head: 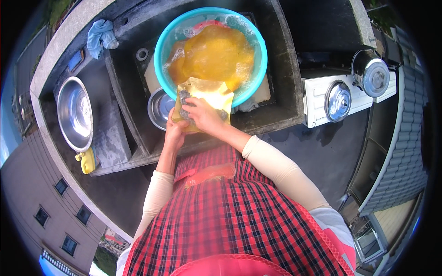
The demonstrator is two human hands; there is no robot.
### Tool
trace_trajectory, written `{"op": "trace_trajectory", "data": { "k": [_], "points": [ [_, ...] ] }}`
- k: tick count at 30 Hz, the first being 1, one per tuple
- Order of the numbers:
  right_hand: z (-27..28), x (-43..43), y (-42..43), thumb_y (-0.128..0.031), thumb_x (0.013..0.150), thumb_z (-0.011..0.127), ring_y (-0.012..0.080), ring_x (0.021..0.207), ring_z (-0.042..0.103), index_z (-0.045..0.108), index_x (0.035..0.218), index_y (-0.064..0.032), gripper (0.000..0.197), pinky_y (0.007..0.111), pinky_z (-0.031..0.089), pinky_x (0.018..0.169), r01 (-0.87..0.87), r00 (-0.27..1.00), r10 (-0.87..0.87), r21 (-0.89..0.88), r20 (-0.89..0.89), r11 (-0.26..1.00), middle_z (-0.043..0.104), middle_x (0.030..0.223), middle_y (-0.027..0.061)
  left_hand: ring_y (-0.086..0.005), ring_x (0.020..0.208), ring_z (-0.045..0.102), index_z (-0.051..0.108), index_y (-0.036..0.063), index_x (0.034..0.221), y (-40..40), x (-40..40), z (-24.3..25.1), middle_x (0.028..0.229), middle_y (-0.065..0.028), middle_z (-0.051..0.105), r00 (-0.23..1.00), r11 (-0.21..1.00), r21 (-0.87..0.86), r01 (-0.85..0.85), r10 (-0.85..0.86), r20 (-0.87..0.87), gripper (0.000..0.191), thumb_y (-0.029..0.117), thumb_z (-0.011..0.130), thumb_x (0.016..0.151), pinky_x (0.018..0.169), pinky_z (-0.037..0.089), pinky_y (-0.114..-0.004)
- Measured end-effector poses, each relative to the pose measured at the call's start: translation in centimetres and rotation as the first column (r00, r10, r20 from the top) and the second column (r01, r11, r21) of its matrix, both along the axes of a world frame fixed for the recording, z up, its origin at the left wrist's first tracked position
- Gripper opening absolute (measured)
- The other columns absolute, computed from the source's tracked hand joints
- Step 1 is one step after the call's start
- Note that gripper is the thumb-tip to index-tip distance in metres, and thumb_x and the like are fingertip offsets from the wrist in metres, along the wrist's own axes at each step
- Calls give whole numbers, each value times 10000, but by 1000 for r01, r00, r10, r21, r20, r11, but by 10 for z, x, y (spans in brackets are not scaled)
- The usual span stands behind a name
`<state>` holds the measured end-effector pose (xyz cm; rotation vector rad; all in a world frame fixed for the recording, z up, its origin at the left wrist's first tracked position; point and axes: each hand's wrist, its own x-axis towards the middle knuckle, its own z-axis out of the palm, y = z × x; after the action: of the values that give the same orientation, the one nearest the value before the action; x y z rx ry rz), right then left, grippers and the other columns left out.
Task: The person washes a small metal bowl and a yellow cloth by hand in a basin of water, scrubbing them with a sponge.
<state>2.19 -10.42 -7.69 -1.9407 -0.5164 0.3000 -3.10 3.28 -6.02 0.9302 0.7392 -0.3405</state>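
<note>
My left hand (175,131) grips the lower left edge of a shiny yellow sheet (210,90), thumb on top. The sheet looks thin and flexible and leans at the near rim of a turquoise plastic basin (159,65). My right hand (203,115) lies on the sheet with bent fingers. Around those fingers is a dark grey, rough patch (183,96); whether it is a scourer or part of the sheet I cannot tell. Inside the basin, more yellow-orange sheets (217,51) lie in sudsy water, with something red (209,24) at the far side.
The basin stands in a dark stone sink (290,69). A small metal bowl (153,110) sits beside it. On the left are a large steel bowl (74,114), a yellow bottle (88,161) and a blue cloth (101,36). Metal lids (338,101) and a pot (371,74) stand right.
</note>
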Motion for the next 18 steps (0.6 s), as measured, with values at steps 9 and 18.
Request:
{"op": "trace_trajectory", "data": {
  "k": [9, 18],
  "points": [
    [-9, 34, -19, -111, 769, 565, 267, 886, 525, 658, 786, -54, 111, 362, 483, 739, 89, 972, 28, -476, 233, 875, 555, 904, 58, -281, 810, 648, 311, 25, 1319, -4, 14, 20, 1066, -152, 561, 994, 992, 123, 22, -8, -108, 625, -89, 455, 722, 520, 587, -355],
    [-20, 34, 30, -65, 736, 611, 305, 913, 530, 497, 1224, -57, 501, 384, 444, 799, 194, 960, -140, -212, 244, 958, 545, 998, 115, -207, 419, 529, 322, 32, 1153, 3, 10, 24, 814, -155, 559, 995, 990, 116, 82, -74, -73, 478, -97, 459, 714, 323, 366, -244]
  ]
}}
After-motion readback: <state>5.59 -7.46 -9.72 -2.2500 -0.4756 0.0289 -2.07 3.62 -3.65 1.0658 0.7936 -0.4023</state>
